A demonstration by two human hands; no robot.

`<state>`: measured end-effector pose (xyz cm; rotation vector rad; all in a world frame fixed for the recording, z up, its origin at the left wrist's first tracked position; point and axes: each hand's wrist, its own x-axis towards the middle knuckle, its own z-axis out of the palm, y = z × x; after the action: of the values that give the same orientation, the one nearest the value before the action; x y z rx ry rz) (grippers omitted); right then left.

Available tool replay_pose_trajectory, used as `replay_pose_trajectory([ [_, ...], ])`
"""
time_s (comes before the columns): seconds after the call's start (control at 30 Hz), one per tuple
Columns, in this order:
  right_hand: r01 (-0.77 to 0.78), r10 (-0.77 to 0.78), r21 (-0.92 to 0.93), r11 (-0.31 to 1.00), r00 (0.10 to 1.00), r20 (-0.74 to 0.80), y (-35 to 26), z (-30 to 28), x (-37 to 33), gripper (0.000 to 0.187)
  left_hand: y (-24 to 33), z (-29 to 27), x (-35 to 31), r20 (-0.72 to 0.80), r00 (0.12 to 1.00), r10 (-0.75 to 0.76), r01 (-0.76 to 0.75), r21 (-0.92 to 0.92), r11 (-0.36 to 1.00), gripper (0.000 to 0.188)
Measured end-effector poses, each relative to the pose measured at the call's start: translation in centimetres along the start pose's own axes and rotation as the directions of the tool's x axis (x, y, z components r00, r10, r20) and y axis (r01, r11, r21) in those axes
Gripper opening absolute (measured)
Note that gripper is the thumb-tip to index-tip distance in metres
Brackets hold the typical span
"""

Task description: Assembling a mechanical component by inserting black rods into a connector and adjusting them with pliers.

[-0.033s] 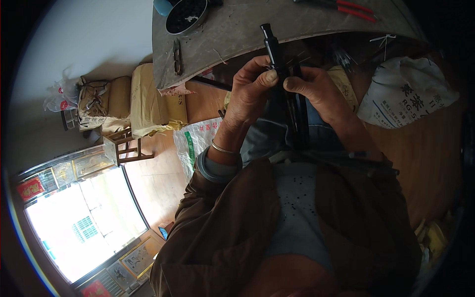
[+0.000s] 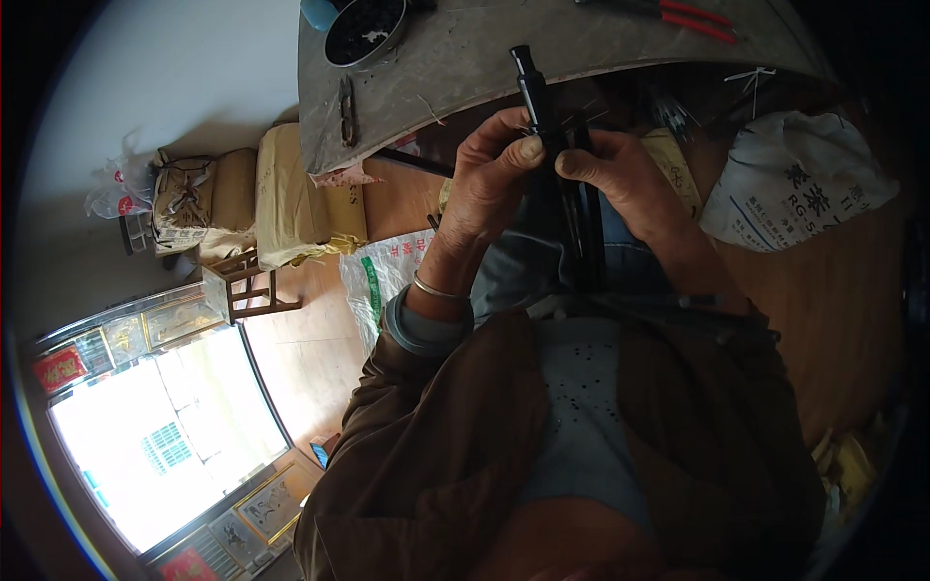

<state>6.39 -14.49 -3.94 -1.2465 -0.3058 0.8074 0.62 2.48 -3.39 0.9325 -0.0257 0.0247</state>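
A long, dark, rod-like thing (image 2: 531, 89) with a glossy flared end stands out past my hands toward the table; its kind is not clear. My left hand (image 2: 499, 165) is closed round it, with the thumb pressed against its side just below the glossy part. My right hand (image 2: 615, 174) pinches the dark strips (image 2: 581, 228) beside it, thumb on top and fingers mostly hidden. Thin wire-like pieces (image 2: 586, 113) stick out between the hands. The lower part of the dark thing runs down toward my lap, where shadow blurs it.
Ahead is a grey table (image 2: 465, 58) with a curved edge, carrying a bowl of small black pieces (image 2: 366, 31), snips (image 2: 347, 111) and red-handled pliers (image 2: 697, 19). A white sack (image 2: 794, 179) stands right; wrapped bundles (image 2: 291, 194) and a wooden stool (image 2: 254, 286) are left.
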Motion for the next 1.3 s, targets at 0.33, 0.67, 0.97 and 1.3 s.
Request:
replay_pose_trajectory([
  [0.33, -0.095, 0.063, 0.187, 0.978, 0.983, 0.170, 1.0, -1.1, 0.6, 0.048, -0.4, 0.4, -0.1, 0.068, 0.997, 0.033, -0.034, 0.007, 0.999, 0.030],
  [0.67, -0.074, 0.057, 0.132, 0.988, 0.990, 0.128, -0.2, 0.0, 0.1, 0.050, 0.4, -0.4, -0.8, 0.015, 1.000, 0.015, -0.017, 0.138, 0.990, 0.035],
  [0.97, -0.011, -0.004, 0.125, 0.992, 0.993, 0.115, 0.6, -0.8, 0.1, 0.053, 0.6, -0.5, 0.0, 0.054, 0.996, -0.066, 0.066, 0.012, 0.998, 0.040],
  [1.3, 0.045, -0.061, 0.081, 0.996, 0.978, 0.199, -0.9, -0.7, -0.2, 0.041, 0.7, -0.9, 0.4, 0.101, 0.988, -0.116, 0.120, -0.035, 0.992, 0.031],
])
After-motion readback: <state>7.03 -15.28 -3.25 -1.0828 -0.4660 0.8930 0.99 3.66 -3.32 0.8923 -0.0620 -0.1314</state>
